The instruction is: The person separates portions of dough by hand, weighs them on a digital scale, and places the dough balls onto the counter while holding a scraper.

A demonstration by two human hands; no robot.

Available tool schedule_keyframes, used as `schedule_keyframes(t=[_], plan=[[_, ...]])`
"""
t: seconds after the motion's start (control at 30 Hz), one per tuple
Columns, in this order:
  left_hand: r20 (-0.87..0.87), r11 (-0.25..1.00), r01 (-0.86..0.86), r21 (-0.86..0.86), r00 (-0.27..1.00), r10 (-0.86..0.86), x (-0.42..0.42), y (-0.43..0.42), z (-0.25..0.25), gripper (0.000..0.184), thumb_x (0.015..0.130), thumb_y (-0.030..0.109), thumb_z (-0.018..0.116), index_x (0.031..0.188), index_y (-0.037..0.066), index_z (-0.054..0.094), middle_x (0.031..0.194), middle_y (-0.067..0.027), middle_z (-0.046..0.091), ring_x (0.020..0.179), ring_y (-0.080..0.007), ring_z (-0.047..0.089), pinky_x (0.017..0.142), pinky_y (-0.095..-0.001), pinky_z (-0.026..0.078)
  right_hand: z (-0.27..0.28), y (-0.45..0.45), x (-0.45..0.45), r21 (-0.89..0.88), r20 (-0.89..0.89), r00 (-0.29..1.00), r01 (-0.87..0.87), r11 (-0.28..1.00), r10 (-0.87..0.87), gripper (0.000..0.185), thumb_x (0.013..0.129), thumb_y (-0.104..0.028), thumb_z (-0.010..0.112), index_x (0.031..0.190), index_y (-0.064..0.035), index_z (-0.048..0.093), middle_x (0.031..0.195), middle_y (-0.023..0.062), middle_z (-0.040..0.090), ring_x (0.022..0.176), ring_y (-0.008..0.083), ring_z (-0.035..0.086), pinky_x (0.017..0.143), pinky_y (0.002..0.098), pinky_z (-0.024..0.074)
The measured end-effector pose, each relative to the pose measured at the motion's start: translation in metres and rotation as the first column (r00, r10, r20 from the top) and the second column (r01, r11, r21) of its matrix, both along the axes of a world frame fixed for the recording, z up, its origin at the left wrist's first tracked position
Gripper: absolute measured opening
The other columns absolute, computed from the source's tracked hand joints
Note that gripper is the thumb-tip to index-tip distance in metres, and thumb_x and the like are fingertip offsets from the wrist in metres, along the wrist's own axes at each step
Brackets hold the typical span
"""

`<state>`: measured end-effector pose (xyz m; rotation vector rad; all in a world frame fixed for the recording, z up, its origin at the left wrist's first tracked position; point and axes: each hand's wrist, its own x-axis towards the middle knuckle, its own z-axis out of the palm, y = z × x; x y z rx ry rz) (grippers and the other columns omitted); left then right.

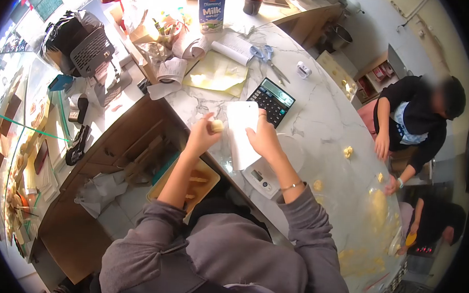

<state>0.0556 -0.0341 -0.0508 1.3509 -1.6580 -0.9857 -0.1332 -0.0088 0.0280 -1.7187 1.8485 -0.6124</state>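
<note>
My left hand [202, 137] is closed around a small pale yellow lump of dough [217, 126], held just over the table's near edge. In my right hand [265, 136] is a white flat sheet [241, 133], long and smooth, gripped along its right side; its material is unclear. Below that hand sits a white kitchen scale [263, 178] with a round pale plate [293, 150], partly hidden by my forearm. A black calculator [272, 101] lies just beyond the sheet. Further dough lumps [318, 185] rest to the right of the scale.
Scissors [274, 68], yellowish paper [217, 73] and a milk carton [211, 13] occupy the far table. On the right, a co-worker's hands [388, 184] are near a large flattened dough [378, 206]. Another person holds a yellow utensil [411, 239]. A tray [203, 182] is beneath my left forearm.
</note>
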Motion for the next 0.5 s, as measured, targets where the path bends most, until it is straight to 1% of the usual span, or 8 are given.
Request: schedule_keyframes(t=[0.07, 0.13, 0.2, 0.23, 0.27, 0.37, 0.43, 0.5], plan=[[-0.075, 0.996, -0.075, 0.049, 0.994, 0.078, 0.004, 0.012, 0.027, 0.032, 0.066, 0.005, 0.073, 0.091, -0.004, 0.055, 0.075, -0.0099, 0.062, 0.064, -0.0112, 0.058, 0.059, -0.0244, 0.047, 0.013, 0.024, -0.020, -0.161, 0.208, 0.977, 0.069, 0.985, -0.034, 0.060, 0.079, -0.011, 0.060, 0.126, 0.0063, 0.027, 0.093, 0.0300, 0.059, 0.088, 0.0424, 0.059, 0.075, 0.0441, 0.0485], [-0.092, 0.999, -0.008, -0.053, 0.996, 0.003, -0.007, 0.015, 0.051, 0.036, 0.065, 0.005, 0.075, 0.093, -0.001, 0.052, 0.075, -0.0081, 0.063, 0.062, -0.0099, 0.057, 0.058, -0.0230, 0.047, 0.035, 0.051, -0.048, -0.277, 0.207, 0.973, 0.159, 0.948, -0.103, 0.056, 0.080, -0.011, 0.062, 0.125, 0.0024, 0.033, 0.100, 0.0268, 0.060, 0.091, 0.0380, 0.061, 0.078, 0.0394, 0.0483], [-0.119, 0.993, 0.097, -0.074, 0.987, -0.105, -0.029, 0.020, 0.070, 0.041, 0.062, 0.008, 0.079, 0.093, 0.001, 0.053, 0.077, -0.0074, 0.064, 0.061, -0.0103, 0.058, 0.056, -0.0228, 0.048, 0.073, 0.077, -0.076, -0.324, 0.264, 0.961, 0.173, 0.930, -0.086, 0.047, 0.081, -0.010, 0.062, 0.120, 0.0019, 0.038, 0.104, 0.0197, 0.059, 0.095, 0.0258, 0.060, 0.082, 0.0338, 0.0463], [-0.047, 0.980, 0.158, -0.119, 0.985, -0.164, -0.046, 0.022, 0.081, 0.040, 0.062, 0.010, 0.080, 0.093, 0.002, 0.055, 0.080, -0.0068, 0.064, 0.063, -0.0118, 0.058, 0.058, -0.0240, 0.048, 0.084, 0.090, -0.091, -0.319, 0.332, 0.939, 0.200, 0.926, -0.088, 0.045, 0.082, -0.008, 0.061, 0.119, 0.0015, 0.039, 0.105, 0.0139, 0.057, 0.096, 0.0181, 0.055, 0.084, 0.0305, 0.0440], [-0.054, 0.963, 0.243, -0.119, 0.967, -0.251, -0.065, 0.025, 0.097, 0.039, 0.063, 0.012, 0.079, 0.095, 0.005, 0.058, 0.082, -0.0057, 0.064, 0.065, -0.0143, 0.059, 0.060, -0.0265, 0.049, 0.097, 0.104, -0.104, -0.285, 0.377, 0.917, 0.249, 0.926, -0.131, 0.043, 0.083, -0.006, 0.060, 0.120, 0.0018, 0.039, 0.106, 0.0107, 0.056, 0.095, 0.0156, 0.054, 0.085, 0.0292, 0.0431], [0.208, 0.815, 0.516, -0.266, 0.856, -0.474, -0.117, 0.027, 0.081, 0.038, 0.065, 0.015, 0.075, 0.100, 0.011, 0.062, 0.092, -0.0077, 0.058, 0.088, -0.0226, 0.057, 0.074, -0.0339, 0.045, 0.122, 0.141, -0.127, -0.253, 0.441, 0.866, 0.371, 0.894, -0.235, 0.041, 0.085, -0.006, 0.057, 0.121, 0.0021, 0.039, 0.112, 0.0096, 0.052, 0.100, 0.0139, 0.049, 0.089, 0.0272, 0.0395], [0.499, 0.745, 0.640, -0.188, 0.716, -0.489, -0.139, 0.036, 0.071, 0.039, 0.069, 0.020, 0.071, 0.108, 0.017, 0.063, 0.099, -0.0059, 0.054, 0.097, -0.0243, 0.051, 0.080, -0.0378, 0.040, 0.127, 0.162, -0.139, -0.228, 0.453, 0.836, 0.446, 0.866, -0.311, 0.043, 0.085, -0.007, 0.057, 0.123, 0.0023, 0.039, 0.115, 0.0098, 0.051, 0.103, 0.0137, 0.048, 0.091, 0.0269, 0.0382], [0.562, 0.708, 0.681, -0.185, 0.665, -0.493, -0.148, 0.040, 0.055, 0.044, 0.071, 0.022, 0.069, 0.114, 0.020, 0.060, 0.102, -0.0049, 0.052, 0.099, -0.0244, 0.049, 0.081, -0.0393, 0.038, 0.128, 0.182, -0.145, -0.168, 0.471, 0.802, 0.490, 0.855, -0.367, 0.046, 0.085, -0.007, 0.057, 0.125, 0.0026, 0.037, 0.117, 0.0098, 0.050, 0.104, 0.0141, 0.047, 0.092, 0.0270, 0.0376]])
